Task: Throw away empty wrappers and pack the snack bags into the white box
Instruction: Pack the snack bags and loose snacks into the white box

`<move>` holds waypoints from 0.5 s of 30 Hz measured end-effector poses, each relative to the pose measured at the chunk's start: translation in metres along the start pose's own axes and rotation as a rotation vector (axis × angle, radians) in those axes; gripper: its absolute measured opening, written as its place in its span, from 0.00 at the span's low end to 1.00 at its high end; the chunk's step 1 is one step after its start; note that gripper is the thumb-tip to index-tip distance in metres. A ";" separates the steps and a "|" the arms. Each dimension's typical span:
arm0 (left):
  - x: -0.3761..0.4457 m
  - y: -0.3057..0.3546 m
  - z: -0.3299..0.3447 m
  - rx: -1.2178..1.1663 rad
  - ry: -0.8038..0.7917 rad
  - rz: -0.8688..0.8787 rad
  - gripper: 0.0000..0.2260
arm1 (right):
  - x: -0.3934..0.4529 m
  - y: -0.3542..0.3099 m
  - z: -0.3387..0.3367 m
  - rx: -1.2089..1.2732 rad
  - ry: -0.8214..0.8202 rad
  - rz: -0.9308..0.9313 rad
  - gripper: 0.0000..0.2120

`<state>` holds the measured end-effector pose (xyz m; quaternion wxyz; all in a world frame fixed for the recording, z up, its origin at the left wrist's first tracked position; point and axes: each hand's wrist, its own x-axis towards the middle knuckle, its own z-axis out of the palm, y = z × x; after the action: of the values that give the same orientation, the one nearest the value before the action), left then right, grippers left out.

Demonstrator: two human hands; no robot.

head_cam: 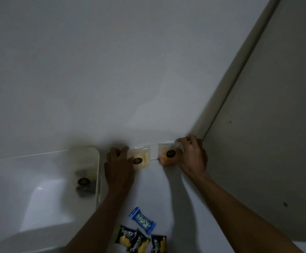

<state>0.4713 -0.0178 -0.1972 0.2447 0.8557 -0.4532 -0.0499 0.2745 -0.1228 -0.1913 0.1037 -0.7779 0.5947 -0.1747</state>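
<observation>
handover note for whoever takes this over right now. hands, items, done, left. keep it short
Left hand touches the clear bag of yellow snack. Right hand pinches the clear bag of orange snack. Both bags are at the table's far edge.
Done: one dark snack bag lies in the white box.
Left: both clear bags, the blue packet and three black-and-yellow packets near the front edge. Whether any are empty cannot be told.

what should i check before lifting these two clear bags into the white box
1. Left hand grip on the yellow snack bag: cannot tell, fingers only rest at its edge.
2. Right hand grip on the orange snack bag: ok, fingers pinch its top corner.
3. White box open and beside the left hand: ok.
4. Room in the box: ok, only one dark bag visible inside.
5. Blue wrapper and black-yellow packets full or empty: cannot tell.
</observation>
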 end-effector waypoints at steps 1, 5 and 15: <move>0.001 0.000 0.002 0.001 0.005 -0.007 0.14 | 0.001 0.001 0.003 0.004 0.004 0.001 0.13; 0.006 -0.004 0.011 0.027 0.055 0.041 0.10 | 0.005 0.006 0.013 0.017 0.063 -0.018 0.10; 0.002 -0.009 0.017 0.083 0.082 0.064 0.08 | 0.003 0.015 0.012 -0.034 0.101 -0.117 0.04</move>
<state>0.4739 -0.0215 -0.2156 0.2287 0.8517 -0.4714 0.0121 0.2662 -0.1299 -0.2072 0.0498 -0.8032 0.5556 -0.2092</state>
